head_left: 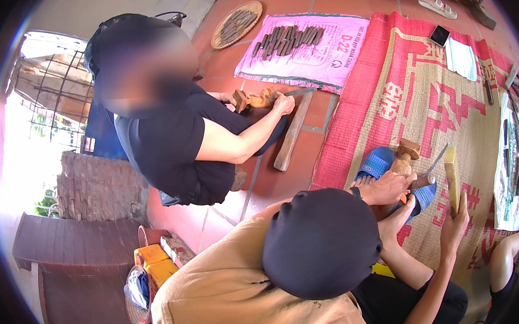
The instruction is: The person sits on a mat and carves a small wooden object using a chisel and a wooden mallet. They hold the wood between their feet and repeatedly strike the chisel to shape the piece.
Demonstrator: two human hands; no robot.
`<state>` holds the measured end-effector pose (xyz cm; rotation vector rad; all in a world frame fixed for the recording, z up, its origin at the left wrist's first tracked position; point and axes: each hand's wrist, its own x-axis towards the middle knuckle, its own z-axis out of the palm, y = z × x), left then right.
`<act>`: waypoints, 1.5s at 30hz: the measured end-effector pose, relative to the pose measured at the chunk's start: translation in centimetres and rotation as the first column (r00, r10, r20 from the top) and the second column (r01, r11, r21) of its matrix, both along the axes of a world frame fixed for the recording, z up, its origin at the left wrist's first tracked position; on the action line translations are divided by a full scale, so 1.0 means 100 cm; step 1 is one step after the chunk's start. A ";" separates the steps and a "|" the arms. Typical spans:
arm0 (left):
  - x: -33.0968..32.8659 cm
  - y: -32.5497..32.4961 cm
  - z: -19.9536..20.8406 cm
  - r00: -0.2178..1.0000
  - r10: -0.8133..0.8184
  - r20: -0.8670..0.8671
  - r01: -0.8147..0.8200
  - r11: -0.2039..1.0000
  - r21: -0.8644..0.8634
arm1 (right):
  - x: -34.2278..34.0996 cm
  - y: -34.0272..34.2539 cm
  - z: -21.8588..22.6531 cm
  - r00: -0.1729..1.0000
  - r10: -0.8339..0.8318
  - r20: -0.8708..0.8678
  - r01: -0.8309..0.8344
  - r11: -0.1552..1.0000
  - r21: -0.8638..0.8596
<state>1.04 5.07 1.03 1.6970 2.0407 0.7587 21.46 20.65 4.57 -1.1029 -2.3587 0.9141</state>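
Neither of my hands shows in the head view. In the lower middle sits a person in a tan shirt and black cap. One hand of that person grips a chisel by its wooden handle beside a carved wooden piece. The other hand holds up a pale wooden mallet. To the left, a person in dark clothes works on a carved wooden figure. That person's hand holds a tool with a metal blade.
A red-and-tan woven mat covers the right side. Rows of tools lie on a pink sheet, in a round basket and on a white sheet. A wooden bar rests on tiles. A phone lies by a white cloth.
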 end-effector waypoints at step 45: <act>0.014 -0.008 -0.026 0.994 0.077 -0.073 -0.071 0.994 0.080 | -0.004 -0.002 0.007 0.971 0.145 0.188 -0.200 0.927 0.316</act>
